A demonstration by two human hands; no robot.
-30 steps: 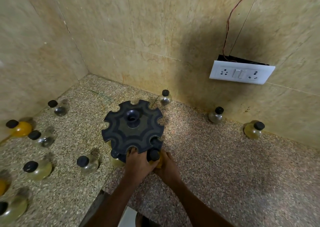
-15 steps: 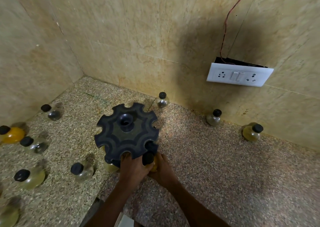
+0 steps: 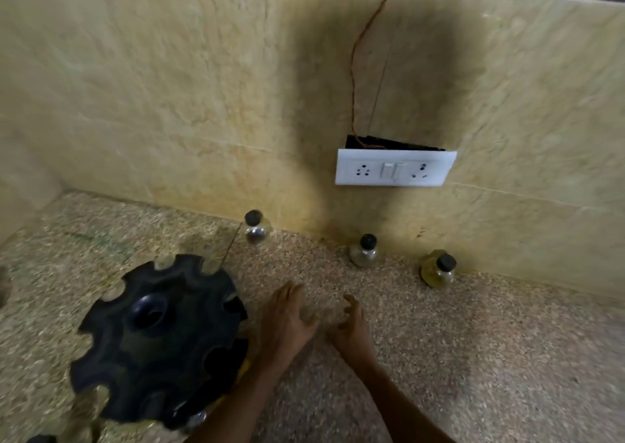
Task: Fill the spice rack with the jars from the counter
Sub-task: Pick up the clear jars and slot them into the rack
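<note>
The black round spice rack (image 3: 159, 337) with notched slots stands at the lower left of the granite counter; jars with dark caps sit in slots on its near side. My left hand (image 3: 287, 320) and my right hand (image 3: 351, 327) hover over the bare counter just right of the rack, both with fingers spread and holding nothing. Three small glass jars with black caps stand along the wall: a clear jar (image 3: 256, 227), a second clear jar (image 3: 364, 251) and a yellowish jar (image 3: 438, 270). They lie beyond my fingertips.
A white switch and socket plate (image 3: 394, 168) hangs on the tiled wall with a red wire (image 3: 355, 70) rising from it. The speckled counter (image 3: 490, 358) stretches to the right. A side wall closes the counter at far left.
Both hands have let go of the jar at the rack's near edge and moved right and forward, open. The view has swung right, so the jars on the left are out of sight.
</note>
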